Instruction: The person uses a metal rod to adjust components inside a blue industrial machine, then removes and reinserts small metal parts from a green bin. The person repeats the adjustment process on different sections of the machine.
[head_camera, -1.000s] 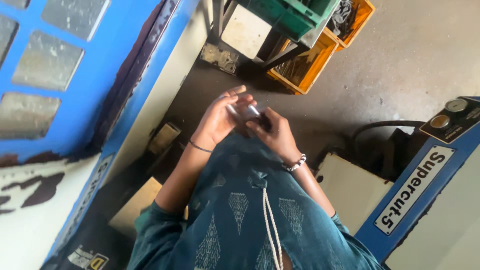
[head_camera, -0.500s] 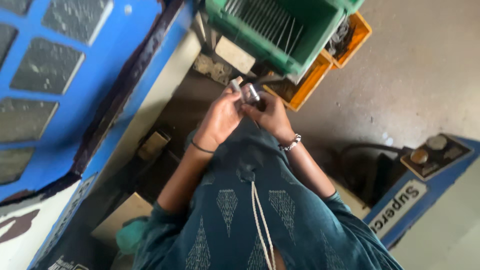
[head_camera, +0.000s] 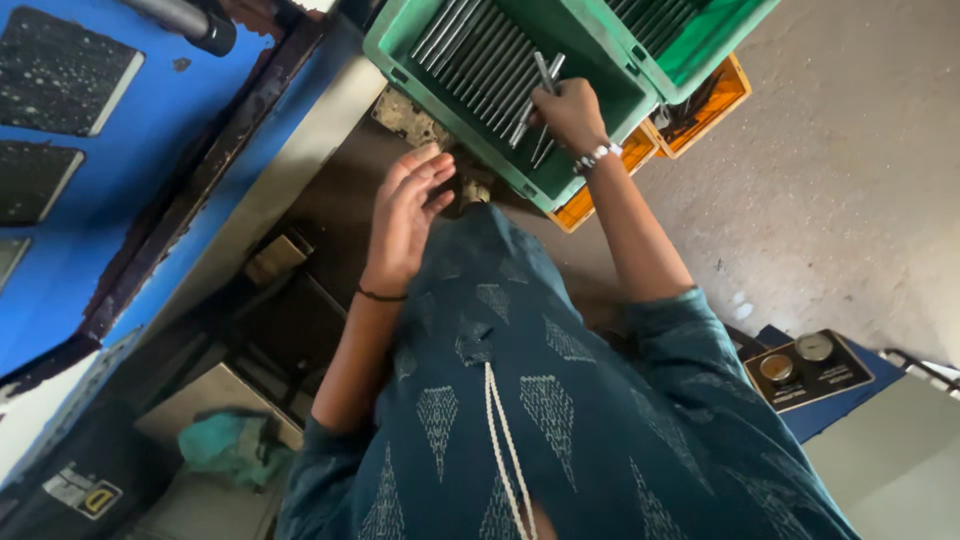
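Observation:
My right hand (head_camera: 570, 112) is stretched out over a green plastic crate (head_camera: 400, 40) and grips a small bunch of thin metal rods (head_camera: 535, 100). Many more rods (head_camera: 475, 60) lie side by side in that crate. My left hand (head_camera: 408, 205) hangs lower and nearer to me, fingers loosely apart, holding nothing that I can see. It hovers just short of the crate's near rim. A bracelet sits on the right wrist and a dark band on the left wrist. My teal patterned tunic fills the lower middle of the view.
A second green crate (head_camera: 700, 35) stands to the right of the first, with orange crates (head_camera: 700, 105) beneath. A blue machine frame (head_camera: 150, 150) runs along the left. A panel with two round gauges (head_camera: 810, 365) sits at the right. Teal cloth (head_camera: 235, 445) lies low left.
My hands were together on a small metal piece in front of me. Now they are apart: the right hand has reached into the green crate and closed on rods, the left has opened.

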